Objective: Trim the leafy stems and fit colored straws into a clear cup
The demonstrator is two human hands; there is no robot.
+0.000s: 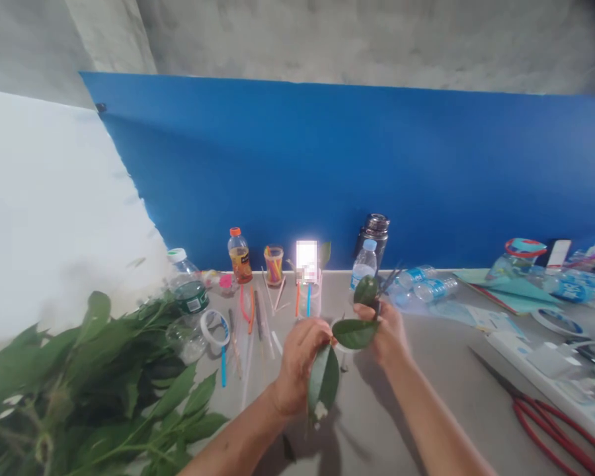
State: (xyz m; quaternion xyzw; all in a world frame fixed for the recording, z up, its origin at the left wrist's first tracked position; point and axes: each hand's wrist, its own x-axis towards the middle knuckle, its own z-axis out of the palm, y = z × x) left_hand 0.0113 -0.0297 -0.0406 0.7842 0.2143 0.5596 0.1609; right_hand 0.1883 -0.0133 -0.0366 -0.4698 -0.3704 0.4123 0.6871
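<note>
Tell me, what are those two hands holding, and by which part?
The left hand pinches a sprig of glossy, oval, dark-green leaves near the leaf bases. The right hand's exact hold is partly hidden, so I cannot tell.

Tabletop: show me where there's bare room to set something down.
The widest bare patch of tabletop lies between the right forearm and the red-handled scissors; a smaller, shadowed one separates right and left forearm. Crowded: leafy branches at left, bottles along the back, the power strip at right.
</note>
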